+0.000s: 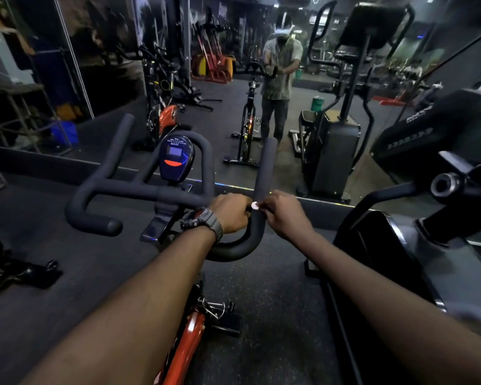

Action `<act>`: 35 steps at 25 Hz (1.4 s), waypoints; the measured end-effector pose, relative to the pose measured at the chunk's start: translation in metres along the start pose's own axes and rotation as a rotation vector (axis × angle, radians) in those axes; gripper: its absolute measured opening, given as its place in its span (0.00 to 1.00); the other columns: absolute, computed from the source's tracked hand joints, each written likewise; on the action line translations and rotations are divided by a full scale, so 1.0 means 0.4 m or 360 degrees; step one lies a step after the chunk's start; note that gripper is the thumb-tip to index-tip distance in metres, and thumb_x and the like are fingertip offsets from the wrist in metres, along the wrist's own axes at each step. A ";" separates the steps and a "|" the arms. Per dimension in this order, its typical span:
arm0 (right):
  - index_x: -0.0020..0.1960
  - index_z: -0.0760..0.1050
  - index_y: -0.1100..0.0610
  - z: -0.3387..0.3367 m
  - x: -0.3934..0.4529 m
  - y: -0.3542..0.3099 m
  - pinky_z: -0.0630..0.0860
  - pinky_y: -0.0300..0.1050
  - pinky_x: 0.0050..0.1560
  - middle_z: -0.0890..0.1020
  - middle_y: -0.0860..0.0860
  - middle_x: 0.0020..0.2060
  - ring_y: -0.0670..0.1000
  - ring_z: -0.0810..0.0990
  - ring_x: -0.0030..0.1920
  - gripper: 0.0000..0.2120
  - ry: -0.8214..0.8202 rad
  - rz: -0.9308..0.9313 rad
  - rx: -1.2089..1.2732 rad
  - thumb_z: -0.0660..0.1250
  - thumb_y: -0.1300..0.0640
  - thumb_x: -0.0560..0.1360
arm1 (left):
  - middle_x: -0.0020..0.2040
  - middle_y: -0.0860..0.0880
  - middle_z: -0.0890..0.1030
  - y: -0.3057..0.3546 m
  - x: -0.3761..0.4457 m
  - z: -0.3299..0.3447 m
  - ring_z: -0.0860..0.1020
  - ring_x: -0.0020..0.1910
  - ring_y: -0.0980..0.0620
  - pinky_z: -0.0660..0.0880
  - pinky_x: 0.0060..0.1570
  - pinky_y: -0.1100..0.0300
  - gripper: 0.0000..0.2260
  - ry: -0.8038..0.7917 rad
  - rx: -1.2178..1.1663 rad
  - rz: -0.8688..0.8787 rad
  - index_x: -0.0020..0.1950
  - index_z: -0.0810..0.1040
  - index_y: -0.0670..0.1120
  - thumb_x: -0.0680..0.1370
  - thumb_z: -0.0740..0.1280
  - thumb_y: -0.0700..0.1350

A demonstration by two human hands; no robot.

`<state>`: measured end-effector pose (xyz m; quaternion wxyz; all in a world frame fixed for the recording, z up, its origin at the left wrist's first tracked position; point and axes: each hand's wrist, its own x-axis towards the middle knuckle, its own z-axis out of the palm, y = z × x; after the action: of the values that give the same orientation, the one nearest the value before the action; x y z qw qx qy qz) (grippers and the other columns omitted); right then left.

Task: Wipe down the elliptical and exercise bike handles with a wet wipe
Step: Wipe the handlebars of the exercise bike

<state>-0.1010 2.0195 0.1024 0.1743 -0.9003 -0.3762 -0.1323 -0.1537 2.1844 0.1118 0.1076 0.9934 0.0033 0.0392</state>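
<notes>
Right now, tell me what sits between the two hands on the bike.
In the head view, the right handlebar horn and a bit of white wipe lie between left hand and right hand.

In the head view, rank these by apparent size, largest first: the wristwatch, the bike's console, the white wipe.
1. Console
2. Wristwatch, nearer the camera, so its true size against the console is unsure
3. White wipe, only a scrap showing between the hands

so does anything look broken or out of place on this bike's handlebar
Nothing stands out. The black foam-padded handlebar looks intact and level; the left hand and right hand meet at its right bend around a small white wipe.
</notes>
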 end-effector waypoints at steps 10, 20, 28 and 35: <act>0.50 0.83 0.57 -0.038 0.043 -0.008 0.75 0.51 0.43 0.79 0.57 0.44 0.62 0.79 0.46 0.08 -0.0090 -0.0069 -0.0150 0.68 0.60 0.73 | 0.59 0.46 0.81 -0.001 0.024 0.012 0.79 0.58 0.39 0.75 0.53 0.50 0.12 0.0153 -0.0032 -0.0044 0.58 0.77 0.50 0.79 0.62 0.54; 0.53 0.83 0.53 -0.075 0.164 0.031 0.74 0.51 0.43 0.78 0.56 0.46 0.61 0.79 0.46 0.09 -0.0016 -0.0073 -0.0217 0.67 0.59 0.76 | 0.55 0.44 0.81 0.023 0.134 0.033 0.79 0.56 0.42 0.76 0.55 0.50 0.11 0.0371 -0.0537 -0.0196 0.54 0.79 0.44 0.73 0.72 0.45; 0.48 0.82 0.56 -0.120 0.331 0.098 0.74 0.48 0.42 0.79 0.57 0.47 0.63 0.80 0.48 0.05 0.0132 -0.0067 -0.0389 0.67 0.57 0.75 | 0.52 0.49 0.85 0.005 0.180 0.027 0.82 0.53 0.48 0.79 0.55 0.53 0.17 0.0355 -0.0791 -0.0332 0.59 0.82 0.49 0.71 0.76 0.45; 0.54 0.82 0.54 -0.060 0.138 0.055 0.75 0.52 0.43 0.77 0.55 0.45 0.60 0.79 0.47 0.10 -0.0059 -0.0202 -0.0208 0.67 0.59 0.74 | 0.42 0.46 0.86 0.002 0.198 -0.001 0.83 0.44 0.49 0.80 0.45 0.55 0.03 0.0425 -0.0858 -0.0437 0.45 0.85 0.45 0.71 0.75 0.42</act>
<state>-0.0499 2.0299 0.1399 0.0994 -0.8864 -0.4263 -0.1508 -0.0749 2.1851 0.1184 0.3695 0.9056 0.1408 0.1537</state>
